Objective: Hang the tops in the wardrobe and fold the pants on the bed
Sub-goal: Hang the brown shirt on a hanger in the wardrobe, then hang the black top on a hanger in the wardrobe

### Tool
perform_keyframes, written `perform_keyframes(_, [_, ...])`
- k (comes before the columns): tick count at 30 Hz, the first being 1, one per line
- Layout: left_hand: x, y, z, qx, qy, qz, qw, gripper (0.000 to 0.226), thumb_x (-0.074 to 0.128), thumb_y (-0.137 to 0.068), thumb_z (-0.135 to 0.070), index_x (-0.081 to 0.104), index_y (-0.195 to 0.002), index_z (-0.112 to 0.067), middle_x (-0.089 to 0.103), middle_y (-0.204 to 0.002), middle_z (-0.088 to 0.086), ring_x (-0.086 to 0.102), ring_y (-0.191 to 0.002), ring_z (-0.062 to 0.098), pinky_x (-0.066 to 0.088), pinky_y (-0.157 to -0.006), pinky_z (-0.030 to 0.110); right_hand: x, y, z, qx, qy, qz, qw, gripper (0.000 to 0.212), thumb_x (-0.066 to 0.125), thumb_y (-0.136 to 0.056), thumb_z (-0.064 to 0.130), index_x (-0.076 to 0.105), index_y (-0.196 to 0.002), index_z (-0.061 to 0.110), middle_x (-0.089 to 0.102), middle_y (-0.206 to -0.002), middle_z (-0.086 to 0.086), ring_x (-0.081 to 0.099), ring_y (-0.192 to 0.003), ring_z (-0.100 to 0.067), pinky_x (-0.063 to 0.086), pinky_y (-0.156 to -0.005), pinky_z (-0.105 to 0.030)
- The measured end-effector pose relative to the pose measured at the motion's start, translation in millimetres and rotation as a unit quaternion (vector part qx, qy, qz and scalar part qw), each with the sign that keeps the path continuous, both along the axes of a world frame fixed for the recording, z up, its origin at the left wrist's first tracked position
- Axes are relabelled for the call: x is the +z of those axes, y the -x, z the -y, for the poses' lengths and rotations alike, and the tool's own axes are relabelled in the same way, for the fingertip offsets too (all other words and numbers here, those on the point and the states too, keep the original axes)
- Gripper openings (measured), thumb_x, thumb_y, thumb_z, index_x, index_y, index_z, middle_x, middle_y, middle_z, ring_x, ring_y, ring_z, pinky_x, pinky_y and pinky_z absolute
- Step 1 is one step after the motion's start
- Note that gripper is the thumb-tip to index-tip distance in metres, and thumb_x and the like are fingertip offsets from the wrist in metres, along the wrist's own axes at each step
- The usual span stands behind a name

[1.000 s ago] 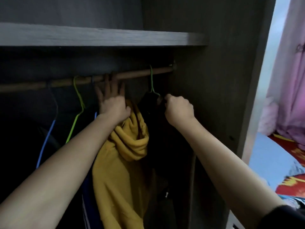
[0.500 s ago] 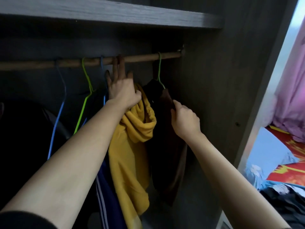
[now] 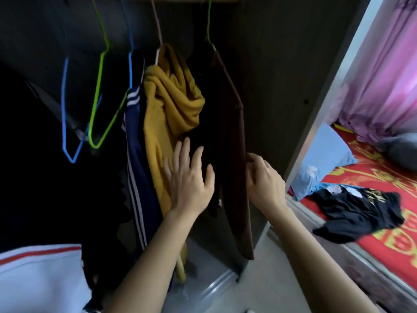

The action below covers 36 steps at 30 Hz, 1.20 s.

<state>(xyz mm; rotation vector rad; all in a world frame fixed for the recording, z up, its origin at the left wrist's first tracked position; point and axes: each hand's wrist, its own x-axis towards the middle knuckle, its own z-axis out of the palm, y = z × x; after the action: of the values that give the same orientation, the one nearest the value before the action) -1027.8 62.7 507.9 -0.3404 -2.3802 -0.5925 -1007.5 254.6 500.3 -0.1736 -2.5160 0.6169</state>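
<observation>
Brown top [image 3: 234,141]: hanging from a green hanger [image 3: 208,30], rightmost garment on the rail inside the wardrobe [image 3: 282,64]. Its long axis is running straight down, front edge facing out toward the person.

Right hand [image 3: 264,184]: sitting just right of the brown top, fingertips [image 3: 250,158] pinching its front edge about halfway down. This is the nearer hand and the one gripping.

Left hand [image 3: 191,177]: lying just left of the brown top, fingers spread, palm flat against the dark cloth between the brown top and the mustard hoodie [image 3: 171,105]; holding nothing.

Mustard hoodie: hanging immediately left of the brown top, on a pinkish hanger [image 3: 156,26].

Navy striped top [image 3: 135,141]: hanging further left of the brown top, on a blue hanger.

Empty hangers, green [image 3: 99,91] and blue [image 3: 65,109]: dangling well left of the brown top.

Black garment [image 3: 358,211]: lying crumpled on the bed [image 3: 383,256], well right of the brown top, untouched.

Judgement: the brown top appears hung and is being straightened; the next move likely turns rightward, away from it, toward the bed, where the right hand is closer.
</observation>
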Motion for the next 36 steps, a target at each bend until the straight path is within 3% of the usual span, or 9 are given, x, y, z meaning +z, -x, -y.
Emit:
perform_keyframes(3, [-32.4, -18.9, -4.2, 0.016, 0.037, 0.051, 0.998, 0.054, 0.040, -0.097, -0.046, 0.046, -0.143, -0.019, 0.029, -0.158, 0.009, 0.019, -0.148, 0.026, 0.016, -0.115, 0.060, -20.5, -21.4, -16.2, -0.020, -0.009, 0.026, 0.999, 0.036, 0.042, -0.104, 0.035, 0.049, -0.138, 0.028, 0.063, -0.122, 0.000, 0.067, -0.086, -0.021, 0.037, -0.059, -0.026])
perform_keyframes(6, [-42.9, -32.6, -23.6, 0.021, 0.049, 0.082, 0.995, 0.059, 0.031, -0.098, -0.051, 0.037, -0.149, -0.021, 0.022, -0.161, 0.008, 0.013, -0.149, 0.027, 0.014, -0.116, 0.060, -30.2, -41.7, -43.6, -0.030, -0.020, 0.029, 0.999, 0.036, 0.042, -0.104, 0.035, 0.050, -0.138, 0.025, 0.062, -0.122, -0.002, 0.068, -0.089, -0.022, 0.047, -0.063, -0.029])
perform_keyframes(9, [-40.1, -43.9, -63.3, 0.002, 0.051, 0.087, 0.995, 0.061, 0.030, -0.098, -0.052, 0.031, -0.152, -0.022, 0.016, -0.163, 0.006, 0.009, -0.150, 0.025, 0.012, -0.117, 0.059, -32.1, -62.8, -85.9, -0.047, -0.021, 0.017, 0.999, 0.034, 0.043, -0.103, 0.035, 0.054, -0.134, 0.024, 0.061, -0.120, -0.002, 0.066, -0.091, -0.023, 0.039, -0.060, -0.028])
perform_keyframes(12, [-32.6, -58.3, -129.4, -0.028, 0.034, 0.060, 0.997, 0.060, 0.033, -0.098, -0.048, 0.035, -0.151, -0.020, 0.018, -0.162, 0.007, 0.012, -0.150, 0.026, 0.012, -0.118, 0.057, -32.4, -89.9, -148.1, -0.073, -0.016, -0.007, 0.997, 0.032, 0.047, -0.102, 0.032, 0.057, -0.131, 0.022, 0.061, -0.122, -0.004, 0.065, -0.097, -0.029, 0.040, -0.059, -0.030])
perform_keyframes(17, [-33.0, -90.1, -280.1, -0.145, 0.012, -0.048, 0.988, 0.057, 0.045, -0.095, -0.036, 0.040, -0.148, -0.015, 0.024, -0.159, 0.015, 0.018, -0.149, 0.029, 0.013, -0.117, 0.054, -43.4, -154.4, -285.6, -0.130, -0.018, 0.009, 0.991, 0.044, 0.051, -0.100, 0.029, 0.050, -0.141, 0.015, 0.052, -0.139, -0.011, 0.054, -0.122, -0.033, 0.052, -0.084, -0.043])
perform_keyframes(24, [-83.4, -132.2, -470.4, -0.266, 0.103, 0.098, 0.953, 0.067, 0.036, -0.095, -0.043, 0.024, -0.155, -0.016, 0.003, -0.163, 0.015, 0.005, -0.150, 0.032, 0.008, -0.116, 0.060, -87.8, -242.1, -453.0, -0.241, -0.009, 0.114, 0.964, 0.058, 0.044, -0.103, 0.037, 0.031, -0.154, 0.015, 0.031, -0.157, -0.018, 0.033, -0.143, -0.033, 0.035, -0.113, -0.043])
perform_keyframes(29, [-123.1, -121.6, -555.5, -0.300, 0.223, 0.144, 0.916, 0.068, 0.034, -0.096, -0.047, 0.018, -0.156, -0.019, -0.002, -0.163, 0.014, 0.001, -0.150, 0.032, 0.005, -0.117, 0.059, -123.9, -266.6, -537.5, -0.276, 0.009, 0.172, 0.946, 0.065, 0.044, -0.102, 0.039, 0.020, -0.158, 0.016, 0.019, -0.162, -0.020, 0.023, -0.148, -0.034, 0.026, -0.118, -0.042])
perform_keyframes(32, [-145.9, -104.2, -599.4, -0.302, 0.239, 0.170, 0.907, 0.070, 0.041, -0.098, -0.047, 0.015, -0.157, -0.020, -0.007, -0.163, 0.011, -0.005, -0.151, 0.028, 0.001, -0.118, 0.055, -144.2, -263.4, -579.7, -0.296, 0.044, 0.193, 0.934, 0.068, 0.044, -0.101, 0.039, 0.016, -0.158, 0.017, 0.016, -0.163, -0.019, 0.017, -0.150, -0.032, 0.023, -0.120, -0.042])
perform_keyframes(36, [-173.9, -68.6, -671.7, -0.319, 0.266, 0.179, 0.892, 0.071, 0.031, -0.096, -0.051, 0.014, -0.156, -0.019, -0.004, -0.163, 0.012, 0.000, -0.151, 0.030, 0.009, -0.118, 0.056, -171.7, -239.7, -640.5, -0.312, 0.071, 0.220, 0.922, 0.069, 0.047, -0.100, 0.041, 0.016, -0.158, 0.020, 0.014, -0.164, -0.017, 0.017, -0.150, -0.032, 0.023, -0.119, -0.042])
